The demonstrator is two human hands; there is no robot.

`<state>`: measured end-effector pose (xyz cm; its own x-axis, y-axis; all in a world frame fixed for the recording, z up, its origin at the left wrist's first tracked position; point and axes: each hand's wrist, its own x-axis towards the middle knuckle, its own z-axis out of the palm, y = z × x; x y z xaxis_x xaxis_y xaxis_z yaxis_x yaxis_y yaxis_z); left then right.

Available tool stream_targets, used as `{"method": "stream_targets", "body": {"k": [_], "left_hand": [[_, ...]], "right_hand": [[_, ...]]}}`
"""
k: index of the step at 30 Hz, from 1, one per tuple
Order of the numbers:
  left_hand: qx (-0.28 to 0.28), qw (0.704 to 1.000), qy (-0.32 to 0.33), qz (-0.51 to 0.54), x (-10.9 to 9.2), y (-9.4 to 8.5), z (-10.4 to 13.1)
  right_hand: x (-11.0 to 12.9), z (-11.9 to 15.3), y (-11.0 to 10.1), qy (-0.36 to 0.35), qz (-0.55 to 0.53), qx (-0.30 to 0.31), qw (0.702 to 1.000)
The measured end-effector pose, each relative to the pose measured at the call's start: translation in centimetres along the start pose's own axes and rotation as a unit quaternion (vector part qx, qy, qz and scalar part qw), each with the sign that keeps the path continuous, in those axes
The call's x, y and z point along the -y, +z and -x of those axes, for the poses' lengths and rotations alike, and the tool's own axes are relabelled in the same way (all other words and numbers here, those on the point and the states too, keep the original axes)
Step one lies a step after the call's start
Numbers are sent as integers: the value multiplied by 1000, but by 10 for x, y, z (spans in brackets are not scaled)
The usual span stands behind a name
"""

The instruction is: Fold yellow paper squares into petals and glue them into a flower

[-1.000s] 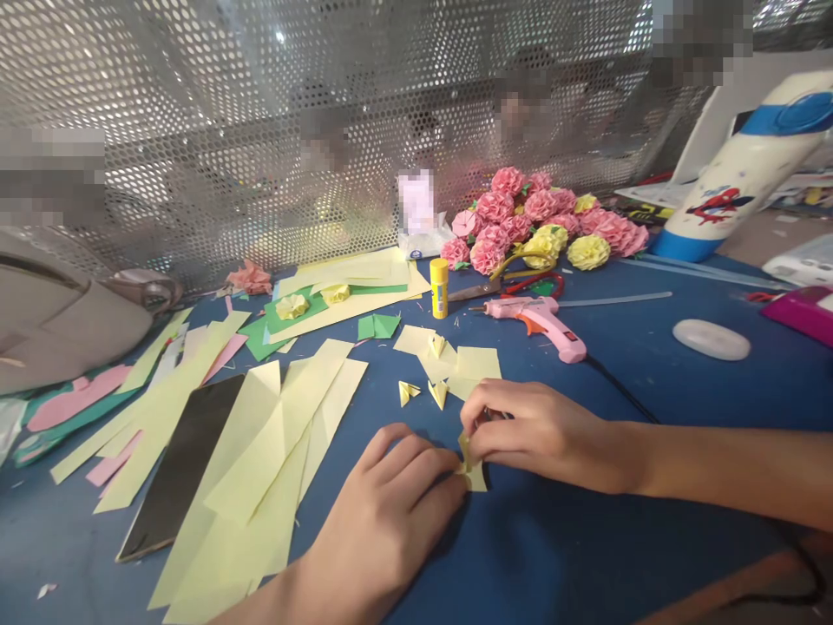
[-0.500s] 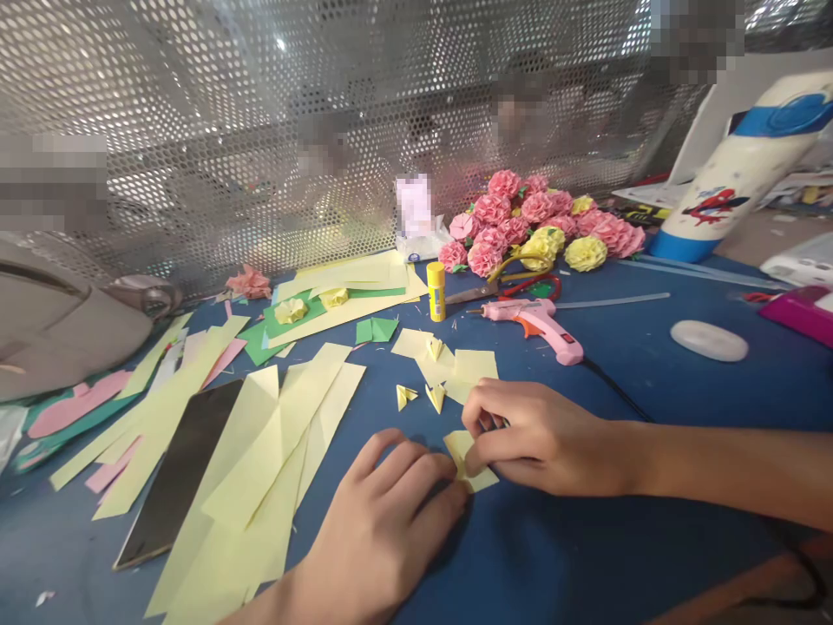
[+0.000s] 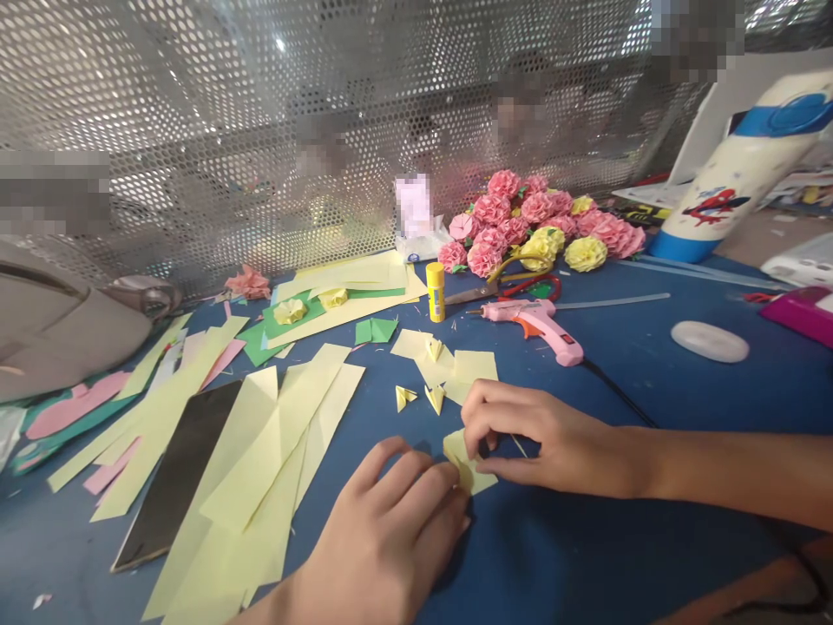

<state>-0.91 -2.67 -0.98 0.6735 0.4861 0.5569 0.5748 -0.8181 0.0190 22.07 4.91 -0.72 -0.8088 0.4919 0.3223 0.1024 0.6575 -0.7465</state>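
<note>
Your yellow square (image 3: 479,483) is on your side of the glue stick (image 3: 436,293), a touch to its right, between your hands. Left hand (image 3: 403,516): fingers curled at the square's left edge, contact partly hidden, can't tell if pinching or just pressing. Right hand (image 3: 543,441): gap between thumb and forefinger further back, tips close together over the square; can't tell if they're gripping it. Handling, my read: thin paper, near weightless, takes a crease easily, will skid or tear before it resists. Take it by edges or corners, light fingertip pressure, no squeezing the middle. Surface: blue table (image 3: 618,555), looks flat and smooth, small scraps about. Folded pieces (image 3: 435,398) sit on your side of the glue stick, between it and the square. Strips (image 3: 260,495) and a phone (image 3: 179,473) lie left of the glue stick and nearer you. Scissors (image 3: 472,293) just right of it; glue gun (image 3: 534,325) right and slightly nearer, treat as hot. Paper flowers (image 3: 501,213) behind-right, bottle (image 3: 722,187) far right, bag (image 3: 65,321) far left. Perforated screen (image 3: 247,113) stands behind it all.
</note>
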Motion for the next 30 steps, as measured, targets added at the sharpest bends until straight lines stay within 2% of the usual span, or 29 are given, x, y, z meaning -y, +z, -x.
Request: {"method": "stream_targets", "body": {"k": [7, 12, 20, 30], "left_hand": [[-10, 999, 26, -27, -4, -4, 0], [-6, 996, 48, -73, -10, -9, 1], [2, 990, 82, -111, -10, -13, 0], [-5, 995, 73, -64, -3, -10, -5]], "right_hand": [[-1, -1, 5, 112, -144, -32, 983], [-4, 1, 6, 146, -163, -15, 976], [1, -1, 6, 141, -148, -17, 979], [-4, -2, 11, 97, -148, -43, 983]]}}
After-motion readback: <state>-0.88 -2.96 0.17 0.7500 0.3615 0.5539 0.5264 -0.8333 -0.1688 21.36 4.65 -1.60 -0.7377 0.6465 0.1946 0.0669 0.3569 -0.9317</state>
